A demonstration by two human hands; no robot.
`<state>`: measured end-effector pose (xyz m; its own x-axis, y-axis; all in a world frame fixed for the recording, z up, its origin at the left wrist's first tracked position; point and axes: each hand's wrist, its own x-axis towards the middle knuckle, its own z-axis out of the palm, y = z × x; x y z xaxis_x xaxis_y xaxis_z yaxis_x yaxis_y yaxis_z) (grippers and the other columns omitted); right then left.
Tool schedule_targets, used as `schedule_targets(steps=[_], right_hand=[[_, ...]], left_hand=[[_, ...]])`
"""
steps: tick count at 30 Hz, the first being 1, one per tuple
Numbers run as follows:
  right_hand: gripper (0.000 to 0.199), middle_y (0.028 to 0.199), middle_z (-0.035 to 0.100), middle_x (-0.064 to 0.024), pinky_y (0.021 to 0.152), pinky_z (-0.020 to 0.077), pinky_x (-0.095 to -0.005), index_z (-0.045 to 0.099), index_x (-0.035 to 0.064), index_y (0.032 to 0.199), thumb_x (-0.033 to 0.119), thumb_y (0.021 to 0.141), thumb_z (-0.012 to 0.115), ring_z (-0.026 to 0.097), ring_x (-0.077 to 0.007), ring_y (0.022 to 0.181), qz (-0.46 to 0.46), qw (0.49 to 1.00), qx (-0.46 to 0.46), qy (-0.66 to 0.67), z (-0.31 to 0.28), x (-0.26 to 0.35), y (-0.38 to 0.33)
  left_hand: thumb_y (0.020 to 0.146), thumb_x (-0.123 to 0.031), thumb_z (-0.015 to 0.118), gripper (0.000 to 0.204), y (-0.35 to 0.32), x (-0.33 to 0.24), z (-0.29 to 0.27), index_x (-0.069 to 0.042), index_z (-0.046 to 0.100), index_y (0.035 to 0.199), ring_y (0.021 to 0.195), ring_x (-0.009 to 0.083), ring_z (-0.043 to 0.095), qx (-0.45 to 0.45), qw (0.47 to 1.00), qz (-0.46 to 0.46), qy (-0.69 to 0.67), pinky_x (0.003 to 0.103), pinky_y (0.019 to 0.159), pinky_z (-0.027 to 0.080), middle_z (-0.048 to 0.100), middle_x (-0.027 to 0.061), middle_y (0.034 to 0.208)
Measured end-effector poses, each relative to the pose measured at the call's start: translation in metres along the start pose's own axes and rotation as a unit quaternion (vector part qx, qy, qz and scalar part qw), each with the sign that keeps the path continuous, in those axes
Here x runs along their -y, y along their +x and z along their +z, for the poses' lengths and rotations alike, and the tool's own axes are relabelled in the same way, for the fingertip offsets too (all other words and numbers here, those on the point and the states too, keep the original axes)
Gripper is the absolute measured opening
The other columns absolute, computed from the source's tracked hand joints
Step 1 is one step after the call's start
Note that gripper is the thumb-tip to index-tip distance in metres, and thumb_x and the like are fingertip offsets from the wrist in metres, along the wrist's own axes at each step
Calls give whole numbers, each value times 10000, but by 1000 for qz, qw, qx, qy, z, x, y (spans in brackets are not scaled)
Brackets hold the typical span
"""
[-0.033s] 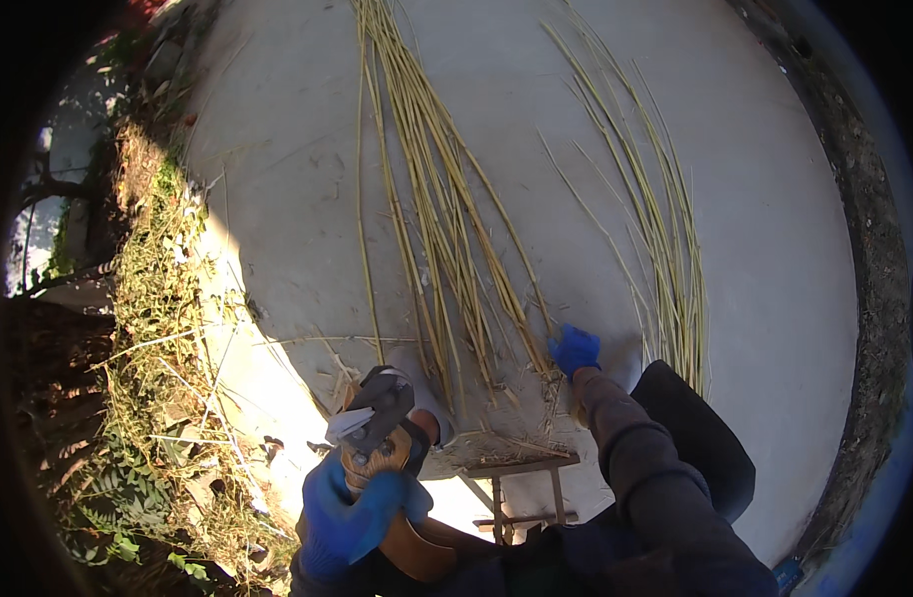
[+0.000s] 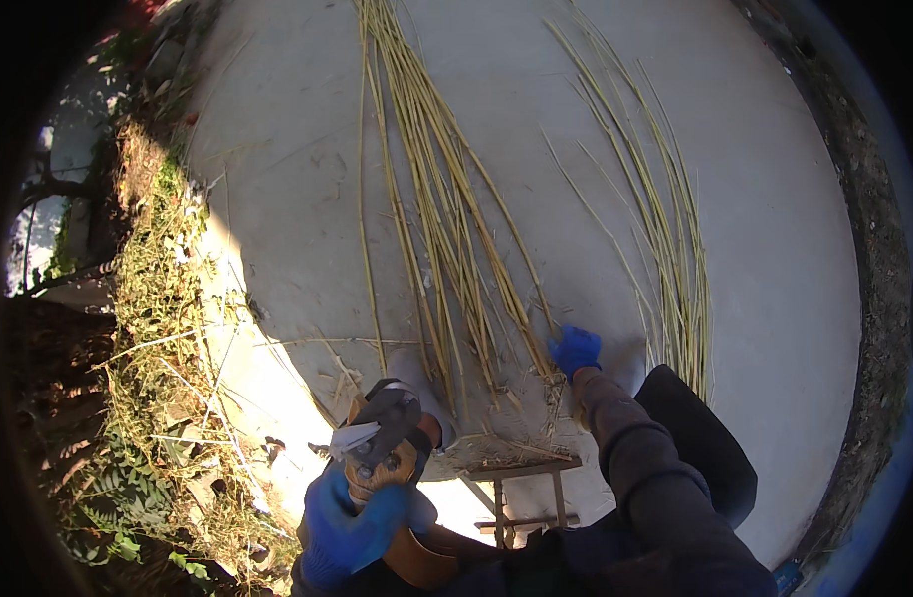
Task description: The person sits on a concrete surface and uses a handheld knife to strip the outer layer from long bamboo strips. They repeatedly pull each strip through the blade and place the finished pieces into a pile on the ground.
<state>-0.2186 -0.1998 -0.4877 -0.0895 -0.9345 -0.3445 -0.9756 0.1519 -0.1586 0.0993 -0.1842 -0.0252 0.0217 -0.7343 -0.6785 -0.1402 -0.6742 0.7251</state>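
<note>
My left hand, in a blue glove, is closed around a wooden-handled tool with a bolted dark metal head and a pale blade-like piece; its exact kind I cannot make out. A curved brown piece shows below that hand. My right hand, also blue-gloved, is stretched forward with its fingers drawn together, by the near ends of a spread bundle of long yellow-green stalks. One stalk's end reaches its fingertips; whether they grip it is hidden.
Another bundle of thin green stalks lies on the concrete floor to the right. A low wooden stool or frame stands near me, beside scattered plant scraps. Dry and green plants line the left edge. A dark rounded object sits beside my right forearm.
The tool in my left hand has dipped slightly toward me and a little to the right. My right hand has hardly moved.
</note>
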Motion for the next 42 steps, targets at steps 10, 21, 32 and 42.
schedule_targets(steps=[10,21,32,42], right_hand=[[279,846,725,-139,669,502,-471,680,119,964,337,790,695,707,-331,769,-28,999,18,12,23,-4,38],[276,714,665,-77,597,516,-297,706,22,987,283,955,626,625,-142,599,-45,815,187,547,-281,56,-23],[160,597,600,-98,534,504,-338,662,41,845,192,881,700,619,-204,518,-65,976,-106,179,-461,-75,-270],[28,768,545,-123,766,443,-460,595,105,922,121,902,606,560,-353,824,83,765,-434,-469,-536,-306,-463]], left_hand=[[901,-23,573,172,17,-21,17,67,606,1043,679,150,672,5,995,-56,-78,298,628,555,710,131,809],[942,-161,647,209,15,2,25,33,613,1011,648,161,668,20,989,111,-96,300,604,551,695,111,775],[946,-223,680,267,26,24,10,31,623,1004,658,172,660,48,957,236,-161,311,597,541,681,114,773],[947,-220,677,280,45,32,16,27,616,1064,720,198,696,53,955,252,-149,323,633,591,690,122,831]])
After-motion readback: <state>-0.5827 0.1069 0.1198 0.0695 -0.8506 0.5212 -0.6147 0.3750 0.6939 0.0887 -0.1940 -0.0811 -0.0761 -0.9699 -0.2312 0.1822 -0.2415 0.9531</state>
